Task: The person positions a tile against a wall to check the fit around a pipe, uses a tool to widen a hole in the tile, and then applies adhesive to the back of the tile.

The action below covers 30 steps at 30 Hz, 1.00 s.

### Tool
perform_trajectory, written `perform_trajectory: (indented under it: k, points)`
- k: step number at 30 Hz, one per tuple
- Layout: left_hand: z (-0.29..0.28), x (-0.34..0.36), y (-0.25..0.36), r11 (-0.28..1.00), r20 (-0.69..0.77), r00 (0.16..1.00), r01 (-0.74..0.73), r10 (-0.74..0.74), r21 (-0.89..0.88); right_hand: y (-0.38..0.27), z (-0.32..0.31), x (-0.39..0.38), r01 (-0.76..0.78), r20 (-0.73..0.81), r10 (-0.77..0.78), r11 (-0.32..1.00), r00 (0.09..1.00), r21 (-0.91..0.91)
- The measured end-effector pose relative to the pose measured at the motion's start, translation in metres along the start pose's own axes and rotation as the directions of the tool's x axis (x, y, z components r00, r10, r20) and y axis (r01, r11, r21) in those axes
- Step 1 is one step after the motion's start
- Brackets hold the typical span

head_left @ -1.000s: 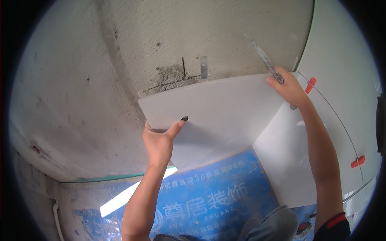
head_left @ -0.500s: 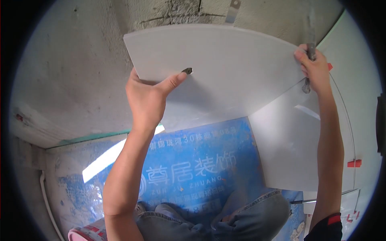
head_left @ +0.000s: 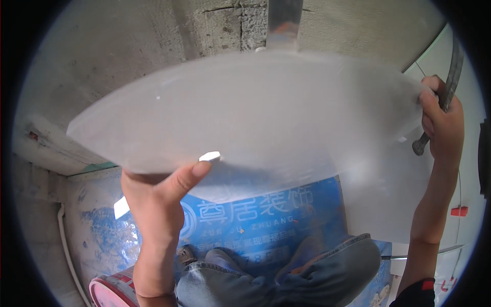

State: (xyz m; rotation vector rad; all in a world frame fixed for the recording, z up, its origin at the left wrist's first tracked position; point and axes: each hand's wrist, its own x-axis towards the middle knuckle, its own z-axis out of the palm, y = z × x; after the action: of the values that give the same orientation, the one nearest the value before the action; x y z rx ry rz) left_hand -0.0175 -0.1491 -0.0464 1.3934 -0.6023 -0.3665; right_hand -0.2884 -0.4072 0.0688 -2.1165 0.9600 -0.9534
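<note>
A large pale white tile [head_left: 286, 112], blurred by motion, spans the middle of the view. My left hand [head_left: 158, 199] grips its near left edge, thumb on the face beside a small hole [head_left: 208, 156] that shows bright, fingers mostly hidden behind. My right hand [head_left: 440, 110] grips the tile's right end, fingers closed also round a long, grimy metal bar tool [head_left: 452, 66] that points upward, its rounded end below the hand. A metal strip [head_left: 284, 28] shows beyond the tile's far edge.
Rough grey wall [head_left: 117, 46] rises behind. White tiled wall at right carries red clips [head_left: 459, 211]. A blue printed protective sheet [head_left: 266, 215] covers the floor around my legs. A red-and-pink bucket [head_left: 110, 289] sits lower left, near a white pipe [head_left: 69, 245].
The tile has come away from the wall and closer to me, now appearing larger and wider. My right hand moved rightward with the tool; my left hand moved left, the hole now showing bright.
</note>
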Motion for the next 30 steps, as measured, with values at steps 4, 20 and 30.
perform_trajectory:
  k: [4,20,30]
  points:
    - [-0.021,-0.031,0.007,0.993,-0.05,0.992,0.115,-0.115,-0.01,-0.006,0.008,-0.029,-0.005,-0.062,0.0,0.997,0.998,-0.082]
    - [-0.048,-0.04,-0.009,0.985,0.049,0.986,0.163,-0.16,-0.054,-0.013,0.045,-0.045,-0.104,0.001,0.105,0.991,0.995,-0.079]
    - [-0.029,0.012,-0.048,0.99,-0.065,0.995,0.064,-0.073,-0.126,0.024,0.095,-0.006,0.091,-0.023,-0.094,0.991,0.995,-0.094]
